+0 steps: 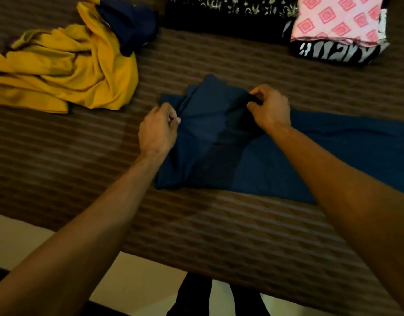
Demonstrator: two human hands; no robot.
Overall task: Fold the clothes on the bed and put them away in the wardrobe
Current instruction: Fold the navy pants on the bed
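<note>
A dark blue garment (276,165) lies spread across the brown striped bed (82,169), its long part running off to the right. Its left end is doubled over into a thicker fold. My left hand (157,131) pinches the left edge of that fold with curled fingers. My right hand (270,107) pinches the fold's upper right edge between thumb and fingers. Both forearms reach in from the bottom of the view.
A crumpled yellow garment (66,71) lies at the upper left with a navy piece (130,23) on it. Folded clothes sit at the far edge: a dark floral one (228,12), and a pink patterned one (338,19) on a black-and-white one (333,52). Pale floor (132,279) shows below the bed edge.
</note>
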